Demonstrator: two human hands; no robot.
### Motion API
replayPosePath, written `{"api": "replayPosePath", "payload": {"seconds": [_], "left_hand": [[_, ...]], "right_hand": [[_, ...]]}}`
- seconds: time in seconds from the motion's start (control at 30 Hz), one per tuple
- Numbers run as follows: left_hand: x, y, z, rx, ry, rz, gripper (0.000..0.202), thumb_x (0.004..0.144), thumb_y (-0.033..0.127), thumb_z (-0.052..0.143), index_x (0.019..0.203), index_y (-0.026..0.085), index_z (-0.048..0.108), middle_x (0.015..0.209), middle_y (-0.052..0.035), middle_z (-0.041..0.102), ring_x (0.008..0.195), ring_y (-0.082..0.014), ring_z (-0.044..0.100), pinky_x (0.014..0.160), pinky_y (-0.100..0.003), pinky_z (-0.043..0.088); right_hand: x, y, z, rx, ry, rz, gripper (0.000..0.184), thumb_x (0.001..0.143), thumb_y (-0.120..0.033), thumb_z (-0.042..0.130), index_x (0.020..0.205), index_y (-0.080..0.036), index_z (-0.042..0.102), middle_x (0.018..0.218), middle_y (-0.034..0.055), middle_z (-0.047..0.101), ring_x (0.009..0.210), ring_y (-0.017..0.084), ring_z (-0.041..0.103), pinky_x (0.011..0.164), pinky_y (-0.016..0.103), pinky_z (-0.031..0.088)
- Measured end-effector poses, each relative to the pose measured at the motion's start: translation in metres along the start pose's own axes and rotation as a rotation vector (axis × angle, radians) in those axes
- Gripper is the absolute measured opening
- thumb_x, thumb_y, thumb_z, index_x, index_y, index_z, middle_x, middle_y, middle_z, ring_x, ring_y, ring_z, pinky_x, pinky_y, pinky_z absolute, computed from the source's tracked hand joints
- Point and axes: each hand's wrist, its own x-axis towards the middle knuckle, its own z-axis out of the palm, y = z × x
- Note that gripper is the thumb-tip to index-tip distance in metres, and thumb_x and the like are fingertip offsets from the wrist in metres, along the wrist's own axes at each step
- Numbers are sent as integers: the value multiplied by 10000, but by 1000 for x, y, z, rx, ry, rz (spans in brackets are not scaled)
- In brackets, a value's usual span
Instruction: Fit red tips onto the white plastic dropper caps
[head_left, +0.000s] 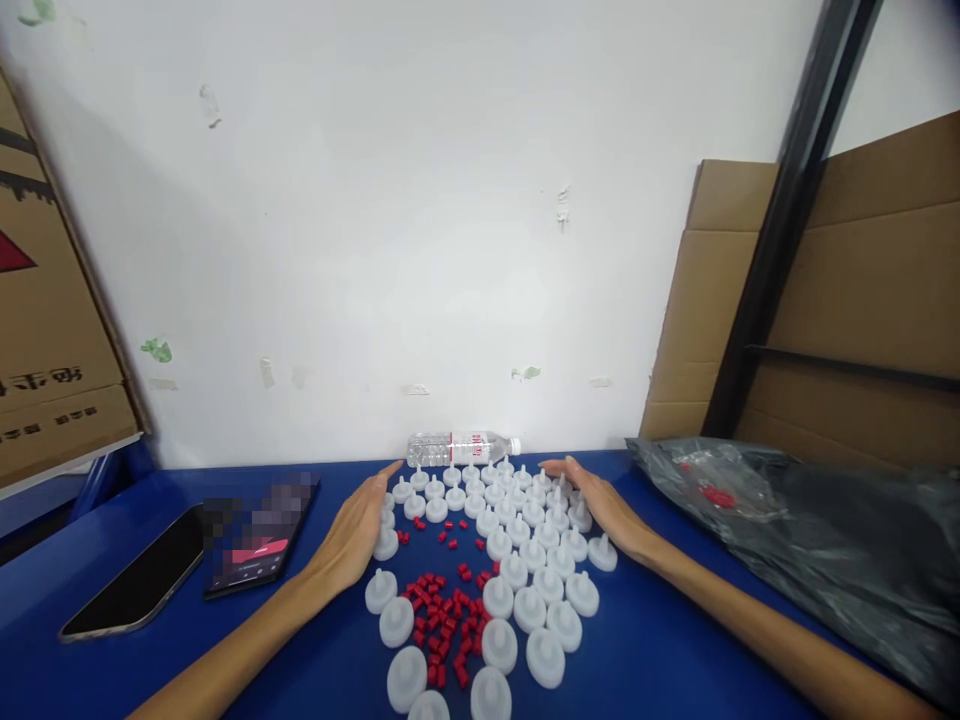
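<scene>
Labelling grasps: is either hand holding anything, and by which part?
Nothing appears held: the left hand and right hand are open, palms inward, flanking the spread of white discs.

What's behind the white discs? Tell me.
Behind the white discs, a clear, labelled bottle lies on its side before the wall. The rearmost stems hide bits of its lower edge.

On the table (637, 650) between left hand (354, 535) and right hand (609, 508), discs (529, 609) partly around small caps (448, 605). Behind, along the wall (420, 220), a bottle (466, 448). Left, two phones (139, 578); right, a plastic bag (840, 570) under a pouch (739, 483).
</scene>
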Motion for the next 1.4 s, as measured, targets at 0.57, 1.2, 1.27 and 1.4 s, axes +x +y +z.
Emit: {"api": "replayPosePath", "payload": {"seconds": [0.57, 1.2, 1.27, 1.4], "left_hand": [[-9, 11, -7, 388, -147, 123, 591, 1065, 486, 149, 1516, 231, 432, 1490, -55, 541, 1375, -249, 504, 1156, -434, 376], [-9, 8, -6, 534, -151, 186, 564, 1065, 450, 166, 1525, 235, 412, 1333, -101, 656, 1216, -272, 612, 1024, -415, 451], [-9, 7, -6, 538, -149, 193, 560, 1066, 445, 168, 1523, 238, 416, 1331, -99, 657, 1201, -267, 621, 1015, -404, 458], [-9, 7, -6, 543, -149, 203, 557, 1067, 438, 167, 1528, 238, 407, 1340, -99, 652, 1193, -267, 627, 1009, -405, 462]], "right_hand": [[-3, -3, 1, -112, -79, -120, 473, 1010, -574, 328, 1325, -305, 558, 1334, 50, 651, 1252, 273, 594, 1072, 434, 433], [-5, -7, 2, -173, -93, -147, 444, 1015, -522, 339, 1342, -292, 532, 1361, 70, 633, 1267, 274, 584, 1065, 447, 435], [-5, -7, 2, -174, -90, -149, 456, 1025, -519, 311, 1356, -295, 531, 1368, 62, 628, 1265, 269, 583, 1071, 445, 430], [-5, -6, 2, -180, -85, -150, 477, 1034, -528, 279, 1363, -297, 537, 1366, 52, 630, 1263, 267, 582, 1078, 444, 420]]}}
